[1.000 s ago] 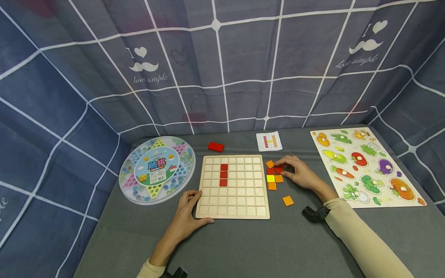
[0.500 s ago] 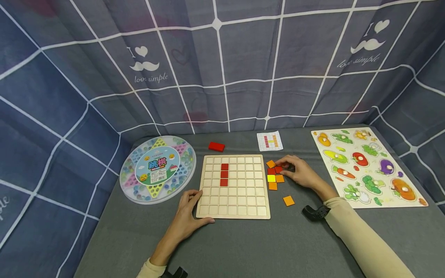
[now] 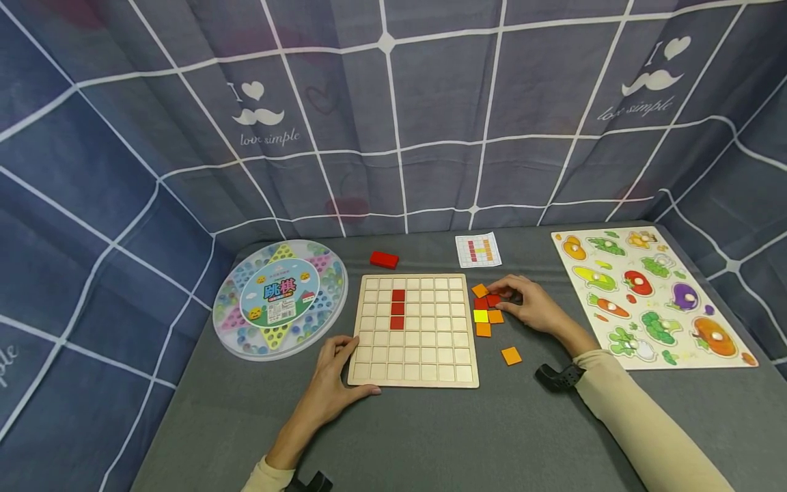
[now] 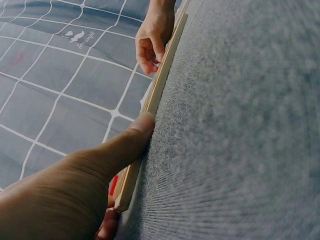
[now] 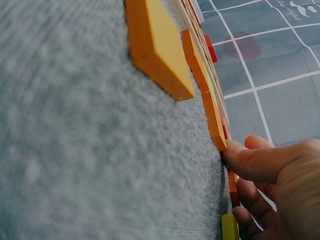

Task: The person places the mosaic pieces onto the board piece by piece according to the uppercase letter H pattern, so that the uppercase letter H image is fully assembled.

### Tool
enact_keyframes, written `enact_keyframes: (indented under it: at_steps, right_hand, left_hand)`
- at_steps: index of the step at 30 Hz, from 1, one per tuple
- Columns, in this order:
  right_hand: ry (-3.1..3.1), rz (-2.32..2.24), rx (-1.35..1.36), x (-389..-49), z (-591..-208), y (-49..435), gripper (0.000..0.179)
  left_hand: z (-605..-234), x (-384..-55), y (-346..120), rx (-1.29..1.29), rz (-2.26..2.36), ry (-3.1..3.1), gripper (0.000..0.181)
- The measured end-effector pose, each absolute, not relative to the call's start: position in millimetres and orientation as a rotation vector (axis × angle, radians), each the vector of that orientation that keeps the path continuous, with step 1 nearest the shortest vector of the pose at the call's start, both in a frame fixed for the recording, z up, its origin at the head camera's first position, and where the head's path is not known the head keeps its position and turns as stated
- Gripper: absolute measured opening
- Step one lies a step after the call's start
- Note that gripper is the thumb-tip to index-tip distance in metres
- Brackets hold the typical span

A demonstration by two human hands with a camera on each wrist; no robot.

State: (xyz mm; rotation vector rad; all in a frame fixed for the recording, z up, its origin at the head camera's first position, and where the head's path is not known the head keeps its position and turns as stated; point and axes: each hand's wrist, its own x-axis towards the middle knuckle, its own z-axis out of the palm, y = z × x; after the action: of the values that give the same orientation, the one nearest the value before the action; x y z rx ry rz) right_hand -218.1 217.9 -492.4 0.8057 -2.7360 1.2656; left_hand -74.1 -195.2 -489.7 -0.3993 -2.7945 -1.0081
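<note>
A square wooden grid board (image 3: 430, 355) lies mid-table, with a column of red tiles (image 3: 397, 309) in its upper left cells. My left hand (image 3: 335, 379) holds the board's near left corner, thumb along the front edge and fingers at the left side. Just right of the board is a cluster of red, orange and yellow tiles. There my right hand (image 3: 530, 303) pinches a red tile (image 3: 494, 301) between thumb and fingers, low against the table. A yellow tile (image 3: 480, 316) and orange tiles (image 3: 483, 330) lie beside it. In the right wrist view, the fingers partly hide the pinched tile.
A pattern card (image 3: 478, 250) lies behind the board, and a red block (image 3: 384, 260) behind its left side. To the left is a round Chinese checkers set (image 3: 335, 301); to the right, a vegetable puzzle board (image 3: 621, 311). One orange tile (image 3: 511, 356) lies apart.
</note>
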Motion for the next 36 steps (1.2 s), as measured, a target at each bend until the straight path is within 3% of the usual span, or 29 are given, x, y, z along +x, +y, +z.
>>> enact_keyframes:
  at_steps: [15, 36]
  right_hand:
    - [-2.677, 1.384, 0.731, -214, -485, 205, 0.028]
    - [-2.653, 1.446, 1.145, -179, -473, 55, 0.03]
  left_hand:
    - [-492, -76, -195, -0.45, -0.98, -2.741, 0.097]
    - [-487, -74, -195, -0.417, -1.016, -2.766, 0.096]
